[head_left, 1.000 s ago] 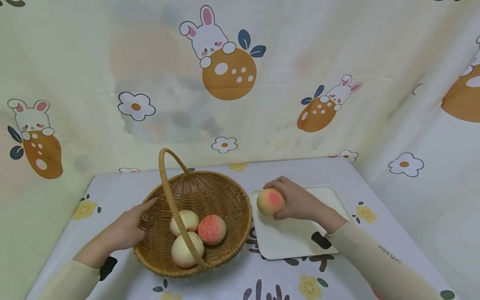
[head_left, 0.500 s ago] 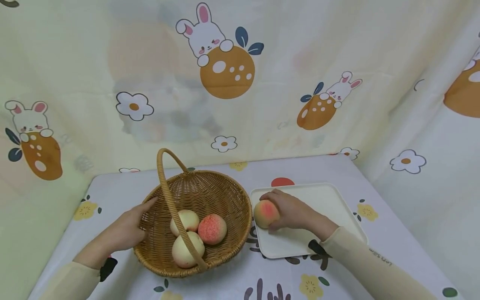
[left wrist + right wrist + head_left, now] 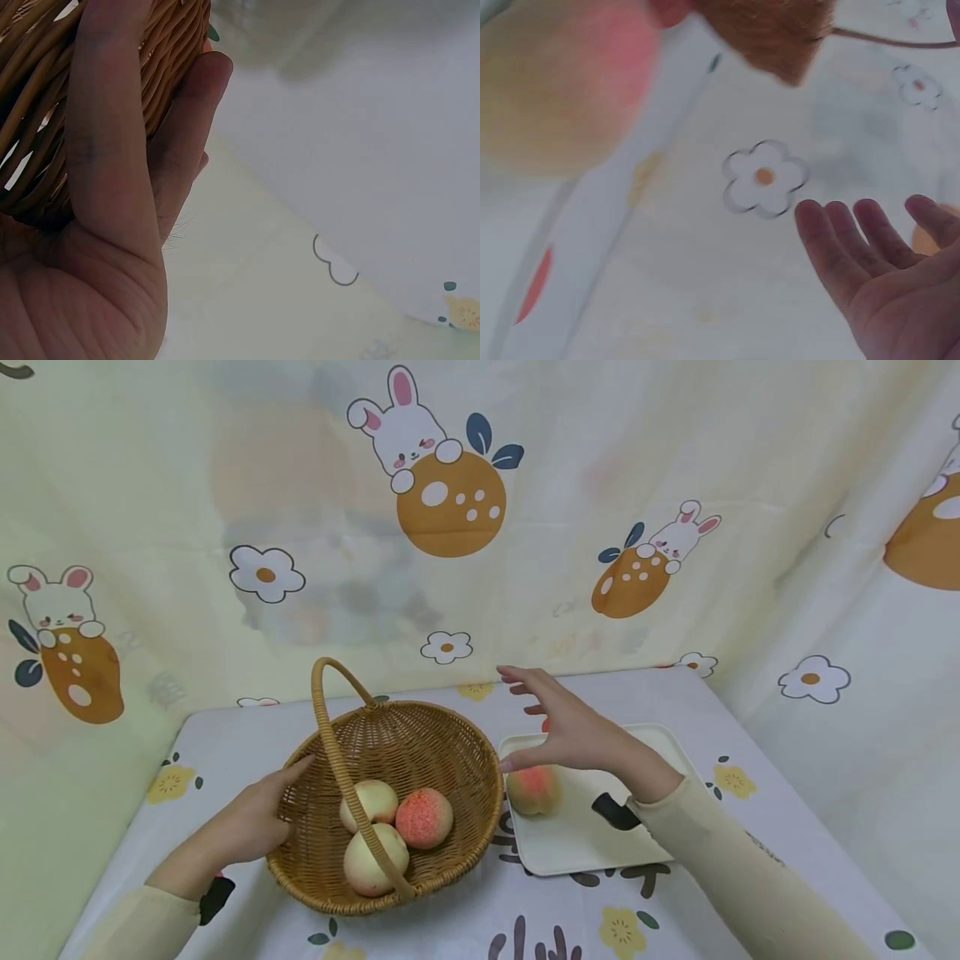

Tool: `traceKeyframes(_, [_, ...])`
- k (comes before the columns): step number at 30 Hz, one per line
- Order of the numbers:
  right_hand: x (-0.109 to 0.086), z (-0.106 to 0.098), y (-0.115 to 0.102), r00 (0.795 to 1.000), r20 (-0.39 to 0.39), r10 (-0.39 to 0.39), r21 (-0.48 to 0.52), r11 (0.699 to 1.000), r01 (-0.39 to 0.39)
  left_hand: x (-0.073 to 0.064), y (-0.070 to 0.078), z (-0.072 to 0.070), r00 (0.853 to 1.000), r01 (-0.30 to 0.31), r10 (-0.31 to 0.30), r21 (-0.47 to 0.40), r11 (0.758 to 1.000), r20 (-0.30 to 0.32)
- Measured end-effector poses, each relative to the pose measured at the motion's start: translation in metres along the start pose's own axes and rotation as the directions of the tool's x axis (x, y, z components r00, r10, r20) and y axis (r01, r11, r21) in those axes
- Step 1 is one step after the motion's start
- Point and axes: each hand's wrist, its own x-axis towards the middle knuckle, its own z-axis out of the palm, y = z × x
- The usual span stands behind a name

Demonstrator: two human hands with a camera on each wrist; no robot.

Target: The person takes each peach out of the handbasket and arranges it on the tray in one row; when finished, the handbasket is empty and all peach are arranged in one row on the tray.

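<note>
A brown wicker basket [image 3: 465,752] with a tall arched handle stands tilted toward me on the table, holding two pale peaches [image 3: 375,860] and a redder peach [image 3: 424,818]. My left hand [image 3: 255,818] grips its left rim; in the left wrist view, fingers [image 3: 112,142] lie along the woven wall. One more peach [image 3: 534,793], yellow with a red blush, rests at the left end of a white tray [image 3: 585,843]. Above it, my right hand [image 3: 577,735] is spread and holds nothing. The right wrist view has this peach [image 3: 562,90] apart from the fingers [image 3: 829,251].
The tray lies just right of the basket, close to its rim. A patterned cloth [image 3: 480,935] covers the table. Behind it hangs a curtain [image 3: 562,568] printed with rabbits and flowers, which continues along both sides.
My right hand has let go of the blushed peach, leaving it on the tray's left end, and has risen with spread fingers. The left hand and basket have stayed put.
</note>
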Motion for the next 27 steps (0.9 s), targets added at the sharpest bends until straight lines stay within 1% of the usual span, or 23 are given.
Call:
traceKeyframes(3, [0.009, 0.008, -0.014, 0.999, 0.016, -0.046, 0.027, 0.999, 0.045, 0.0, 0.0, 0.0, 1.0, 0.0, 0.0, -0.006, 1.0, 0.0])
traceKeyframes(7, [0.018, 0.028, -0.028, 0.994, 0.068, -0.09, 0.045, 0.995, 0.087, 0.001, 0.0, -0.001, 1.0, -0.002, 0.002, -0.01, 1.0, -0.001])
traceKeyframes(10, [0.023, 0.044, -0.034, 0.988, 0.12, -0.097, 0.014, 0.995, 0.096, 0.001, 0.0, 0.0, 1.0, -0.001, 0.001, -0.013, 1.0, 0.0])
traceKeyframes(13, [0.027, 0.059, -0.038, 0.979, 0.179, -0.093, -0.05, 0.993, 0.103, 0.002, 0.0, 0.0, 1.0, 0.001, -0.001, -0.015, 1.0, 0.002])
traceKeyframes(17, [0.03, 0.077, -0.043, 0.955, 0.287, -0.076, -0.136, 0.984, 0.119, 0.002, -0.002, 0.0, 1.0, 0.004, -0.004, -0.017, 1.0, 0.005])
traceKeyframes(20, [0.032, 0.089, -0.045, 0.926, 0.376, -0.043, -0.204, 0.971, 0.128, 0.002, -0.003, 0.0, 1.0, 0.007, -0.006, -0.013, 1.0, 0.008])
traceKeyframes(22, [0.033, 0.097, -0.047, 0.907, 0.421, -0.013, -0.254, 0.958, 0.131, 0.003, -0.003, 0.0, 1.0, 0.008, -0.008, -0.008, 1.0, 0.009])
traceKeyframes(25, [0.033, 0.107, -0.049, 0.886, 0.462, 0.025, -0.333, 0.931, 0.148, 0.003, -0.003, 0.0, 1.0, 0.008, -0.008, -0.007, 1.0, 0.009])
traceKeyframes(27, [0.034, 0.112, -0.049, 0.884, 0.465, 0.04, -0.389, 0.906, 0.164, 0.003, -0.003, 0.001, 1.0, 0.008, -0.008, -0.005, 1.0, 0.008])
